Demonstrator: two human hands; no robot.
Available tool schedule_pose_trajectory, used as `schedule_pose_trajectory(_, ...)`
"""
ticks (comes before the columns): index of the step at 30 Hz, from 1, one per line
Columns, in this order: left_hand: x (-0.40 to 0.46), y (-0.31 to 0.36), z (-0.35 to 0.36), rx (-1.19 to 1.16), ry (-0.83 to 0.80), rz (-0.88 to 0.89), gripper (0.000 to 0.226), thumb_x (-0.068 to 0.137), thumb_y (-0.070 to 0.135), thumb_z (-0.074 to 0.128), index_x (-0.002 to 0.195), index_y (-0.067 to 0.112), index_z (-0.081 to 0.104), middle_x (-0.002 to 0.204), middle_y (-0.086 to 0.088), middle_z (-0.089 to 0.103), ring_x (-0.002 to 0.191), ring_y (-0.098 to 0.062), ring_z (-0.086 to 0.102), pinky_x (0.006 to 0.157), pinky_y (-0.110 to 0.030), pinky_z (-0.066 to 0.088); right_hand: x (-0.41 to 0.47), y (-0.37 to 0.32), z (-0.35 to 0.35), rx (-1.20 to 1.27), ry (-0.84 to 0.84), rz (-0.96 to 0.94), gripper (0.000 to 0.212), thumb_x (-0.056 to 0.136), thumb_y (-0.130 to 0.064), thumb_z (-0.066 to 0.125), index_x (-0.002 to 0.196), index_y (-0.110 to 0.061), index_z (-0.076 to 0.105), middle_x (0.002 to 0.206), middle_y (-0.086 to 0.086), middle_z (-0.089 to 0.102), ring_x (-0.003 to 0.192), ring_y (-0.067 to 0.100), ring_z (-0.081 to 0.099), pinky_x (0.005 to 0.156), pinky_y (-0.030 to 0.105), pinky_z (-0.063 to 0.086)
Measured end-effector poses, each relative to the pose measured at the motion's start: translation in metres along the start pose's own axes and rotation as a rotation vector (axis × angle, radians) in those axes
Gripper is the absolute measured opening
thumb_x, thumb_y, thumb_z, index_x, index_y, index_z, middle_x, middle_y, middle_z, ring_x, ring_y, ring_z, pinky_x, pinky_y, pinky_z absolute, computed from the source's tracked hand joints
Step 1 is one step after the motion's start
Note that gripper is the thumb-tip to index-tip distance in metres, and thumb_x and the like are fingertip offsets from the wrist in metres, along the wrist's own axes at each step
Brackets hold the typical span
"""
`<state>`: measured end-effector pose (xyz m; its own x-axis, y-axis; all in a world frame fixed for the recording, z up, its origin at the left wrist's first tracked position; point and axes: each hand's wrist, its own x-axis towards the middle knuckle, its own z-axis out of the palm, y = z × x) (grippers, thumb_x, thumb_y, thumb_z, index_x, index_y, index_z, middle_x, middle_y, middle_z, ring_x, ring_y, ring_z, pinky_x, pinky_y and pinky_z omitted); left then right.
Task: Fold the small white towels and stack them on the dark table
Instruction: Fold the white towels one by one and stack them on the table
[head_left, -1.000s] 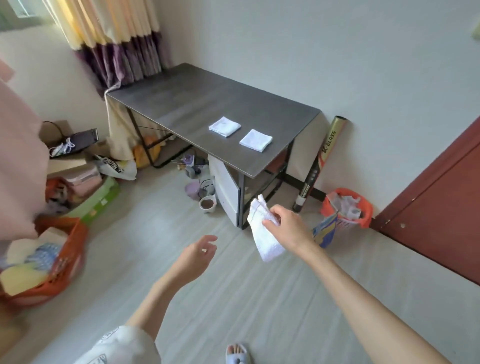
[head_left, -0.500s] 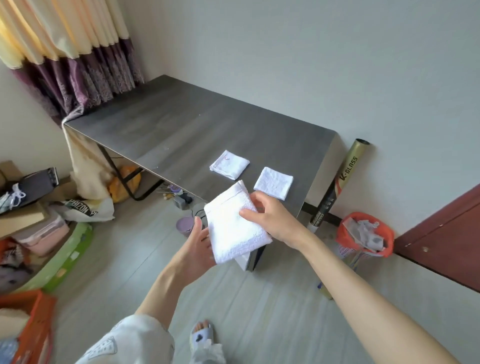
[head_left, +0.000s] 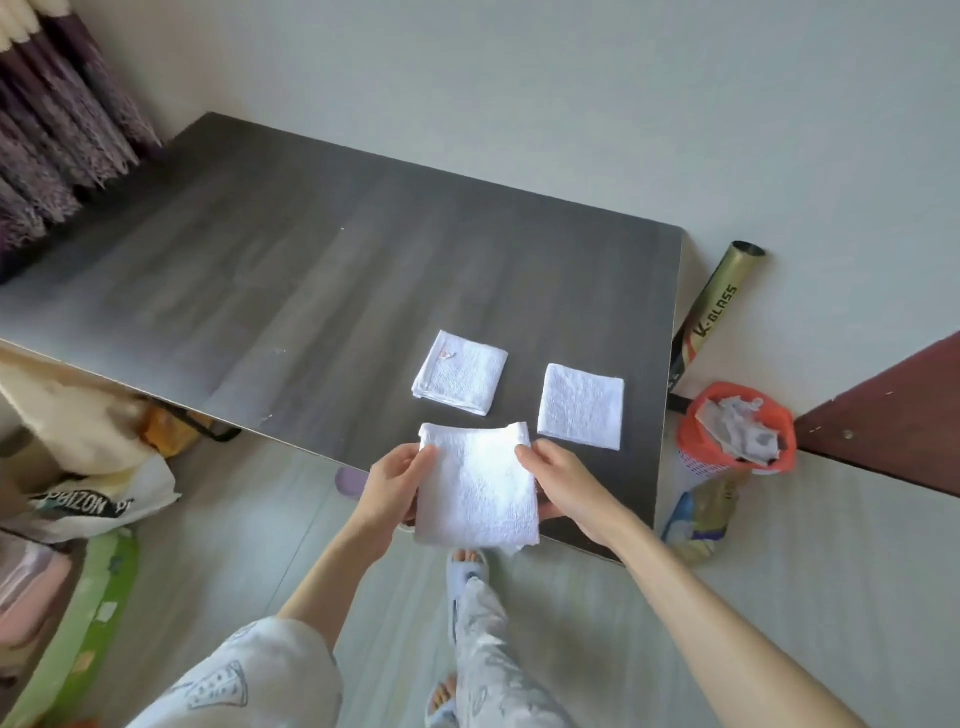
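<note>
White towel (head_left: 478, 493) held over the near table (head_left: 311, 291) edge, left hand (head_left: 392, 486) and right hand (head_left: 569, 488) pinching its sides.

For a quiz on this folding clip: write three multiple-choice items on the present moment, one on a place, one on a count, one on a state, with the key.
1. Where does the orange bin stand?
A. on the table
B. on the floor right of the dark table
C. under the curtain

2. How many folded towels lie flat on the table, unheld?
A. two
B. four
C. none

3. How is the held towel gripped?
A. left hand alone
B. by both the left and the right hand
C. by nobody

Key: B, it sits past the table's right edge; A, the marked towel and the plain towel; B, a hand grips each side.
</note>
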<state>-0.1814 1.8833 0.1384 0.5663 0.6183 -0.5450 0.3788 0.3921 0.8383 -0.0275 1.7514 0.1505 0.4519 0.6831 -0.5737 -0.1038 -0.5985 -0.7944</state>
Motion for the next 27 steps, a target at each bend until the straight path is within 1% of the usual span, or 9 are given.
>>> schedule_pose_trajectory(2,0.032,0.01,-0.003,0.06,0.055,0.02,0.029,0.091,0.037,0.054,0.092,0.008,0.061,0.08,-0.007,0.054,0.072,-0.02,0.051,0.067,-0.036,0.045,0.03,-0.01,-0.002,-0.012,0.037,0.015,0.03,0.096,-0.039,0.041,0.081,-0.014,0.044,0.088,0.009,0.046,0.083,0.02,0.051,0.082,0.048,0.053)
schedule_pose_trajectory(4,0.063,0.023,-0.006,0.122,0.064,0.031,0.028,0.094,0.034,0.05,0.096,0.009,0.061,0.083,-0.005,0.06,0.074,-0.018,0.058,0.064,-0.032,0.052,0.06,-0.02,-0.005,-0.061,0.077,0.008,0.03,0.097,-0.038,0.039,0.077,-0.015,0.041,0.084,0.008,0.044,0.081,0.02,0.049,0.084,0.048,0.052)
schedule_pose_trajectory(7,0.106,0.045,-0.01,0.172,0.018,-0.005,0.025,0.095,0.03,0.048,0.101,0.008,0.059,0.091,-0.007,0.065,0.079,-0.018,0.064,0.059,-0.025,0.054,0.101,-0.031,-0.01,-0.076,0.109,0.005,0.031,0.096,-0.036,0.04,0.085,-0.008,0.046,0.08,0.006,0.045,0.077,0.019,0.05,0.078,0.045,0.054)
schedule_pose_trajectory(9,0.134,0.058,-0.012,0.22,-0.014,-0.039,0.021,0.096,0.026,0.048,0.103,0.01,0.06,0.095,-0.008,0.066,0.081,-0.018,0.066,0.059,-0.024,0.056,0.125,-0.037,-0.014,-0.046,0.119,0.033,0.03,0.095,-0.034,0.041,0.089,-0.006,0.049,0.083,0.008,0.049,0.077,0.019,0.053,0.075,0.046,0.055)
schedule_pose_trajectory(13,0.188,0.075,-0.009,0.31,-0.041,-0.065,0.018,0.095,0.021,0.048,0.105,0.012,0.06,0.09,-0.004,0.064,0.074,-0.016,0.062,0.057,-0.023,0.055,0.164,-0.045,-0.02,0.052,0.148,0.112,0.021,0.093,-0.028,0.042,0.091,-0.009,0.051,0.088,0.01,0.057,0.08,0.022,0.06,0.072,0.045,0.059)
schedule_pose_trajectory(16,0.22,0.076,-0.008,0.365,-0.025,-0.089,0.019,0.095,0.023,0.049,0.107,0.015,0.061,0.088,-0.002,0.064,0.071,-0.014,0.06,0.058,-0.025,0.054,0.188,-0.046,-0.021,0.072,0.157,0.175,0.017,0.095,-0.024,0.04,0.093,-0.01,0.05,0.086,0.007,0.056,0.08,0.022,0.06,0.072,0.044,0.059)
schedule_pose_trajectory(18,0.235,0.074,-0.008,0.405,-0.017,-0.108,0.021,0.094,0.024,0.049,0.108,0.017,0.062,0.09,-0.002,0.064,0.071,-0.014,0.061,0.059,-0.026,0.054,0.202,-0.045,-0.02,0.075,0.16,0.22,0.017,0.095,-0.023,0.04,0.095,-0.01,0.05,0.09,0.009,0.057,0.084,0.024,0.061,0.072,0.043,0.059)
schedule_pose_trajectory(21,0.249,0.071,-0.008,0.438,-0.003,-0.128,0.021,0.093,0.026,0.05,0.108,0.017,0.062,0.092,-0.003,0.065,0.075,-0.016,0.062,0.063,-0.029,0.056,0.215,-0.042,-0.017,0.086,0.176,0.271,0.02,0.095,-0.024,0.04,0.1,-0.008,0.051,0.095,0.01,0.059,0.094,0.027,0.062,0.072,0.043,0.059)
schedule_pose_trajectory(27,0.262,0.064,-0.009,0.559,0.01,-0.149,0.019,0.092,0.028,0.051,0.105,0.017,0.061,0.091,-0.005,0.065,0.081,-0.024,0.062,0.071,-0.038,0.058,0.224,-0.031,-0.009,0.094,0.208,0.345,0.02,0.096,-0.025,0.04,0.099,-0.007,0.048,0.091,0.007,0.055,0.094,0.026,0.06,0.073,0.042,0.058)
